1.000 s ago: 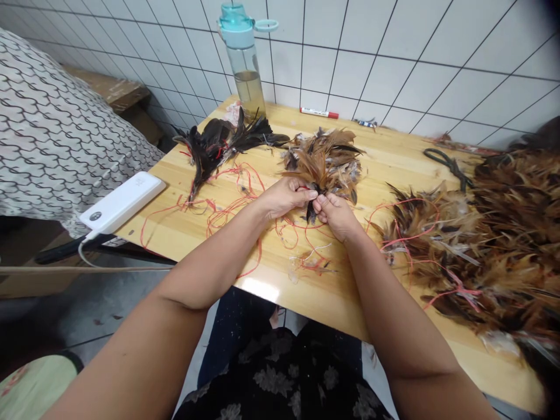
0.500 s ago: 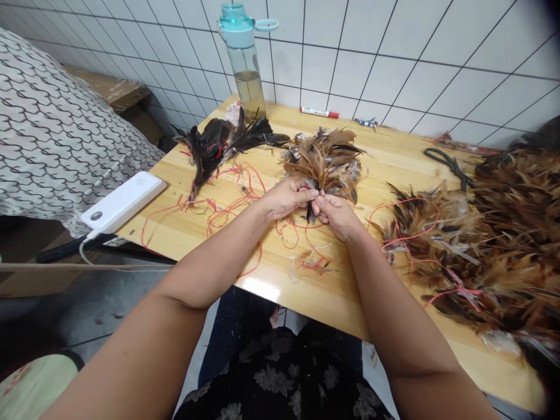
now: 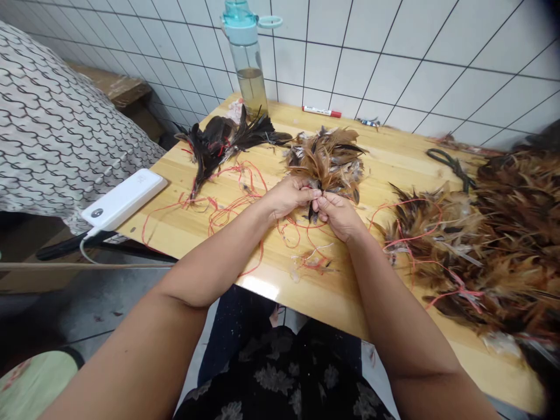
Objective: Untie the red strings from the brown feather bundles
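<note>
Both my hands meet at the near end of a brown feather bunch (image 3: pixel 326 157) on the wooden table (image 3: pixel 385 146). My left hand (image 3: pixel 294 197) is closed on the base of the bunch, thumb pointing right. Its fingertips touch those of my right hand (image 3: pixel 336 211), which is pinched at the same spot; what lies between the right fingertips is too small to make out. Dark feather tips poke out below the fingers. Red string (image 3: pixel 231 213) lies in loose loops left of my hands and runs beneath them.
Black feathers (image 3: pixel 214 140) lie at the back left near a water bottle (image 3: pixel 251 76). A white power bank (image 3: pixel 125 198) sits at the left edge. A red marker (image 3: pixel 321 112) lies by the tiled wall. Brown feathers (image 3: pixel 516 233) are heaped on the right, beside a dark cord (image 3: pixel 450 163).
My hands stay together at the base of the feather bunch, with only a slight shift of the fingers. The whole view has moved a little.
</note>
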Motion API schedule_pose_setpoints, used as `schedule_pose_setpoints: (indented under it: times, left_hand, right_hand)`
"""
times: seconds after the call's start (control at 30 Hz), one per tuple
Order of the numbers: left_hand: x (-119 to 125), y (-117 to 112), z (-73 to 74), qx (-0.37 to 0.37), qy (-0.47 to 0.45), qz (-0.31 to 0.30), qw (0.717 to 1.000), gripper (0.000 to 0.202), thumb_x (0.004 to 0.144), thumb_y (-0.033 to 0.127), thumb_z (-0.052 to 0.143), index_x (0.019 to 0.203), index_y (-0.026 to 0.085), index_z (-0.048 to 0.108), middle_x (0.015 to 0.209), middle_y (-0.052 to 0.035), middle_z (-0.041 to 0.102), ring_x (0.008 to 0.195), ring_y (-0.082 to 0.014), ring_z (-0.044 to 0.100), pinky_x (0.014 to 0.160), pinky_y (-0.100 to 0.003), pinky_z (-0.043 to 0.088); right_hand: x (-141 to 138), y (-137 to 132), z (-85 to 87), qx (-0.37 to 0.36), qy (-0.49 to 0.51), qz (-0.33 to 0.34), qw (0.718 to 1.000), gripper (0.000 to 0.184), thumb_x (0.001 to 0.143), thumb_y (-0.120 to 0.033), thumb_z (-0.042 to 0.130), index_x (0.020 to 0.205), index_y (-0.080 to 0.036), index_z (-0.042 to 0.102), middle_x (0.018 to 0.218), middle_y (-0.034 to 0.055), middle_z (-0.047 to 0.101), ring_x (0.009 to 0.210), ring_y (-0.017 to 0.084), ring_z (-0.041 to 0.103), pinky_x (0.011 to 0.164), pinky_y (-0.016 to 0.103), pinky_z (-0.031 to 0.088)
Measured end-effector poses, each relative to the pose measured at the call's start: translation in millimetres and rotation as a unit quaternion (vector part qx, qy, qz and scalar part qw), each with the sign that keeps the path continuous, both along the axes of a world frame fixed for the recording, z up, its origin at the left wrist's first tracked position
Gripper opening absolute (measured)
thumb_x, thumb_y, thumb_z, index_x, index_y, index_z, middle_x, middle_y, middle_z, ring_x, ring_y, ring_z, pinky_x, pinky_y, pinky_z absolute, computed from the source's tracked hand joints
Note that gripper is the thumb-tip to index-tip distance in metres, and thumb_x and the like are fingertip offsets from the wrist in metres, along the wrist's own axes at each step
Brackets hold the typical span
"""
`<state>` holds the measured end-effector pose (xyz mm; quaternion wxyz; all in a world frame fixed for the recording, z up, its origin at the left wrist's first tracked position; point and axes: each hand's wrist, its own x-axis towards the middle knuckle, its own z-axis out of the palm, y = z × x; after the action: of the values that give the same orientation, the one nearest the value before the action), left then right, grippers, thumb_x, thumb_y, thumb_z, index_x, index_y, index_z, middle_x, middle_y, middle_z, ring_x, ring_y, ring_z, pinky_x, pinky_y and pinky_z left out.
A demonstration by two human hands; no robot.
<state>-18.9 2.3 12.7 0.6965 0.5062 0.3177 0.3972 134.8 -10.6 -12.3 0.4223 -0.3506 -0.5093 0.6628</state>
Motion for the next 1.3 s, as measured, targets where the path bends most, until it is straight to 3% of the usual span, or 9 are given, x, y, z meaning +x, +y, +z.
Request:
schedule_pose_setpoints:
  times: [0.3,0.53,0.77,0.87,0.93,1.0,1.1,1.2,1.3]
  left_hand:
    - [2.3,5.1,3.4,-0.093,-0.165,0.066,0.98,0.028,0.059,0.021,0.086,0.075,0.007,0.067,0.061,-0.0007,0.062,0.046,-0.001,0.047,0.04,-0.011,0.029]
    - [5.4,4.9,-1.3,-0.127,-0.154,0.068,0.978,0.013,0.072,0.014,0.076,0.076,0.007,0.066,0.061,-0.0014,0.06,0.049,-0.0032,0.051,0.04,-0.011,0.028]
    - [0.8,6.3,6.1,-0.096,-0.174,0.109,0.974,0.016,0.07,0.013,0.078,0.072,0.008,0.063,0.062,0.0009,0.058,0.047,-0.0005,0.045,0.041,-0.011,0.028]
    - [-1.9,6.5,9.2,-0.09,-0.181,0.137,0.97,0.018,0.068,0.011,0.079,0.069,0.008,0.061,0.066,0.0016,0.059,0.048,0.0008,0.042,0.04,-0.012,0.026]
    - [-2.5,6.5,9.3,-0.085,-0.176,0.138,0.971,0.019,0.066,0.012,0.08,0.068,0.008,0.062,0.067,0.0008,0.06,0.05,-0.0001,0.044,0.04,-0.012,0.025]
    - [-2.4,6.5,8.8,-0.077,-0.16,0.137,0.974,0.021,0.064,0.015,0.082,0.07,0.009,0.063,0.068,-0.0001,0.062,0.051,-0.001,0.045,0.041,-0.013,0.025]
    - [-1.4,6.5,7.4,-0.058,-0.112,0.138,0.982,0.026,0.061,0.022,0.085,0.071,0.008,0.065,0.063,-0.0002,0.061,0.048,-0.0012,0.042,0.041,-0.015,0.023]
    - [0.6,6.0,3.8,-0.022,-0.082,0.129,0.988,0.035,0.055,0.031,0.088,0.07,0.008,0.066,0.058,0.0008,0.059,0.046,-0.0016,0.04,0.042,-0.017,0.025]
    - [3.4,5.7,-3.4,-0.002,-0.076,0.107,0.991,0.04,0.051,0.037,0.089,0.068,0.009,0.064,0.06,0.0008,0.06,0.052,-0.0044,0.048,0.05,-0.019,0.035]
  right_hand:
    - [2.8,0.1,9.2,-0.058,0.09,-0.013,0.994,0.04,0.055,-0.047,0.085,0.074,-0.018,0.063,0.063,-0.0058,0.048,0.049,0.003,0.032,0.045,0.02,0.027]
    - [0.3,0.8,4.0,-0.047,0.07,-0.03,0.996,0.042,0.054,-0.048,0.085,0.069,-0.017,0.062,0.061,-0.0055,0.049,0.051,0.004,0.035,0.047,0.02,0.029]
    - [3.0,2.4,2.2,-0.021,0.042,-0.037,0.998,0.044,0.067,-0.06,0.072,0.076,-0.018,0.063,0.063,-0.0041,0.046,0.05,0.005,0.035,0.047,0.02,0.03]
    - [3.6,5.3,-4.1,0.036,-0.049,-0.106,0.992,0.046,0.079,-0.064,0.056,0.081,-0.019,0.063,0.066,-0.0021,0.047,0.052,0.008,0.038,0.05,0.023,0.035]
    - [3.7,6.5,-8.2,0.128,-0.164,-0.2,0.957,0.042,0.083,-0.059,0.053,0.086,-0.019,0.063,0.073,0.0008,0.052,0.059,0.011,0.045,0.059,0.027,0.043]
    - [4.3,6.2,-9.6,0.23,-0.277,-0.284,0.889,0.036,0.082,-0.052,0.058,0.092,-0.018,0.064,0.085,0.0044,0.055,0.071,0.015,0.051,0.073,0.032,0.047]
    - [6.6,3.5,-5.9,0.329,-0.361,-0.331,0.807,0.036,0.082,-0.049,0.061,0.103,-0.02,0.066,0.096,0.0082,0.056,0.088,0.021,0.055,0.085,0.039,0.046]
    - [8.1,1.7,-2.2,0.36,-0.389,-0.325,0.783,0.039,0.081,-0.052,0.062,0.106,-0.023,0.069,0.1,0.009,0.058,0.099,0.025,0.053,0.092,0.044,0.043]
    - [7.0,3.6,-4.4,0.349,-0.388,-0.292,0.801,0.036,0.079,-0.054,0.063,0.097,-0.025,0.072,0.105,0.0085,0.063,0.108,0.026,0.052,0.099,0.047,0.037]
